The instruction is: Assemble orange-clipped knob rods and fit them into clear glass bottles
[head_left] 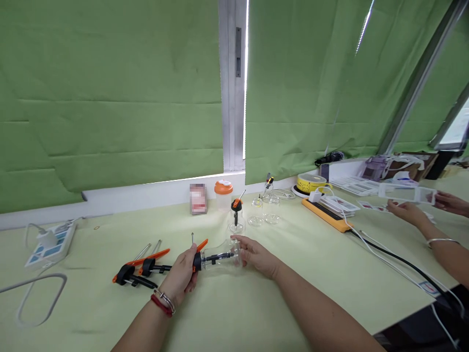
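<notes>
A clear glass bottle [223, 256] lies sideways between my hands, a black stem inside it. My left hand [182, 275] is closed around the black and orange pump top [197, 261] at the bottle's neck. At the wide base of the bottle, my right hand [256, 254] holds it with curved fingers. Two loose pump tops with orange levers, one at the far left [126, 275] and one beside it [148, 267], lie left of my left hand. Behind the held bottle stands another glass bottle [236, 224] with a black and orange top.
An orange-lidded cup [223, 194], a pixelated box [198, 199] and empty glass bottles [271, 215] stand behind. Power strips lie left [53, 247] and right [326, 215], with cables. At the right, another person's hands [406, 212] hold a white frame [399, 192].
</notes>
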Demonstrator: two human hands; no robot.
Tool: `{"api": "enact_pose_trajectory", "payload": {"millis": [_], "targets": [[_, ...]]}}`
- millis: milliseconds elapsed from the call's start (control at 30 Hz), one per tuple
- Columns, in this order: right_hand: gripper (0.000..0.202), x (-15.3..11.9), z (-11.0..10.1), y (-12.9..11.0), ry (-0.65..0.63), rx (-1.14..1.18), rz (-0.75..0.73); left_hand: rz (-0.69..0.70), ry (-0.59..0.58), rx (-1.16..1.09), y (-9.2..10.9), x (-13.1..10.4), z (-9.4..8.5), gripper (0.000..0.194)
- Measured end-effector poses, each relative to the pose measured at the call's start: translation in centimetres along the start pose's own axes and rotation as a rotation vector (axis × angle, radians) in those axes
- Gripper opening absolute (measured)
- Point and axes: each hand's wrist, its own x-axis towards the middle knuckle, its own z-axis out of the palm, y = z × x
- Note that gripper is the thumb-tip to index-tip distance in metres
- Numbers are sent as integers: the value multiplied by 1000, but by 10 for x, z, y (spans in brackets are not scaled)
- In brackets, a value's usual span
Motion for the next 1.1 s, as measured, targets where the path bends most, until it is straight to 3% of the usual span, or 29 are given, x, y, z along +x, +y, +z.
{"api": "enact_pose_trajectory", "payload": {"millis": [400,567,1100], "targets": [[64,-2,1,-1,-18,-12,13,-5,18,16,-1,2,0,50],[79,-5,-1,-7,-41,11,-17,2,10,-24,0,2,-1,50],[68,-1,-3,2,-5,19,47,-13,10,-3,-4,3,-1,50]]}}
